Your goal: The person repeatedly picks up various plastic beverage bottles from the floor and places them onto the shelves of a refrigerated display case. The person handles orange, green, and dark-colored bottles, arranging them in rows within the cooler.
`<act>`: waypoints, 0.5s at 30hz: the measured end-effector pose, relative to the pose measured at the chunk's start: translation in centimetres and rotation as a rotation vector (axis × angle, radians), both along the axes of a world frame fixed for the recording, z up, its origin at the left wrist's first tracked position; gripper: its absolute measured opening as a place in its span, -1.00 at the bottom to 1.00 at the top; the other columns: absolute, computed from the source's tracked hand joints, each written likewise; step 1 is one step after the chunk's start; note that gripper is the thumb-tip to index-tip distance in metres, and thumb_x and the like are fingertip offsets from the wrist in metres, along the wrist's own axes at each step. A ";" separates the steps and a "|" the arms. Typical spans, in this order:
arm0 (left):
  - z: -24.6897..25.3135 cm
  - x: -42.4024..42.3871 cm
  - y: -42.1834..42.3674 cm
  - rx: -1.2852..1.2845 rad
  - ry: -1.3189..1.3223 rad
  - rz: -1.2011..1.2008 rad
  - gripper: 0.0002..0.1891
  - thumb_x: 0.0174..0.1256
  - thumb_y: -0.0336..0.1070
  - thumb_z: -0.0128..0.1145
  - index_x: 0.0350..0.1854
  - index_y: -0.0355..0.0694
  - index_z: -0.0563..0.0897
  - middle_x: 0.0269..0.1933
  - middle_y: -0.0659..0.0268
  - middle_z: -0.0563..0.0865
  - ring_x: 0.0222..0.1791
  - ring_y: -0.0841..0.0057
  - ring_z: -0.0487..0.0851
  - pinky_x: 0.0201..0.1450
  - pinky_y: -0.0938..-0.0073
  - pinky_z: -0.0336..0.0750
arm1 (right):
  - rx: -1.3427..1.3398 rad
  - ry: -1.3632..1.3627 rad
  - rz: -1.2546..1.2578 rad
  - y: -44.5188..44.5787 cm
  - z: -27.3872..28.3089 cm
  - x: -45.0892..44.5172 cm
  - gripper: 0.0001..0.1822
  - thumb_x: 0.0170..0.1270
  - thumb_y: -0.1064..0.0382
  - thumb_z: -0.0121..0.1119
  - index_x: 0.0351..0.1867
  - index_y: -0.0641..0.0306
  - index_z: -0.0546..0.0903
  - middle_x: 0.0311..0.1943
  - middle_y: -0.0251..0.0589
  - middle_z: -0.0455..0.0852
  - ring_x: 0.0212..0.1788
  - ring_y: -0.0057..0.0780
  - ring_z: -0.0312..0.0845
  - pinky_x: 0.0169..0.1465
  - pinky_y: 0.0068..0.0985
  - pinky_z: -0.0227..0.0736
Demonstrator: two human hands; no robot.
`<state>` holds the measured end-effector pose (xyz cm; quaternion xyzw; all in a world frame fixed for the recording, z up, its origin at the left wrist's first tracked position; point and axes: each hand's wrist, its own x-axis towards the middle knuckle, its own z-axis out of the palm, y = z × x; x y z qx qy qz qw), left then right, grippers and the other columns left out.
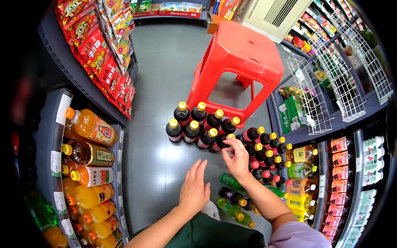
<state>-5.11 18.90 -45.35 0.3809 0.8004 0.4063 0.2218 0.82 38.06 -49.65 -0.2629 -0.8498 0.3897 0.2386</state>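
Observation:
Several dark cola bottles with yellow caps stand upright on the floor in two rows, among them a front-left bottle (174,131). My right hand (237,156) is at the front-right bottle (219,143) of this group, fingers curved beside its yellow cap. Thumb and fingers are apart; whether they touch the bottle I cannot tell. Lower and to the left, my left hand (194,187) hangs over the floor with fingers extended, holding nothing. More yellow-capped cola bottles (250,134) stand to the right, with red-capped bottles (258,173) nearer me, partly hidden by my right forearm.
A red plastic stool (248,46) stands behind the bottles. Green soda bottles (229,208) and purple-labelled bottles (232,196) are near my shoe (211,210). Shelves of orange drinks (96,127) line the left; drink shelves (322,186) and wire baskets (310,93) the right. Snack bags (96,55) hang upper left.

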 end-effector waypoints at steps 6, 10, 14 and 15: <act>-1.5 -0.7 3.0 -0.015 -0.022 -0.019 -0.23 0.19 -0.47 0.25 0.48 -0.26 0.20 0.44 -0.05 0.31 0.38 -0.06 0.36 0.35 0.10 0.40 | 0.043 -0.010 -0.052 1.4 -1.6 1.0 -0.56 0.15 0.42 0.37 0.11 0.23 0.59 0.18 -0.15 0.58 -0.21 -0.49 0.71 -0.31 -0.55 0.65; -2.5 -1.0 4.2 0.014 -0.031 0.000 -0.22 0.19 -0.47 0.25 0.48 -0.26 0.20 0.43 -0.04 0.33 0.36 -0.08 0.38 0.37 0.10 0.39 | 0.103 -0.126 -0.122 4.1 -3.3 0.1 -0.48 0.18 0.34 0.36 0.20 0.21 0.53 0.18 -0.11 0.59 -0.21 -0.36 0.73 -0.21 -0.43 0.64; -2.7 -0.8 4.4 0.008 -0.092 -0.003 -0.25 0.19 -0.49 0.25 0.46 -0.25 0.24 0.41 -0.04 0.36 0.39 -0.05 0.37 0.43 0.14 0.31 | 0.074 -0.289 -0.097 5.3 -5.1 -0.2 -0.52 0.18 0.28 0.38 0.15 0.15 0.54 -0.03 -0.13 0.70 -0.28 -0.32 0.74 -0.16 -0.33 0.61; -2.7 -0.8 4.2 -0.003 -0.121 -0.005 -0.26 0.18 -0.49 0.25 0.45 -0.25 0.25 0.41 -0.05 0.37 0.41 -0.03 0.36 0.46 0.15 0.28 | 0.085 -0.246 -0.104 5.2 -5.2 -0.3 -0.57 0.15 0.28 0.41 0.07 0.14 0.57 -0.15 -0.18 0.73 -0.33 -0.32 0.73 -0.19 -0.32 0.59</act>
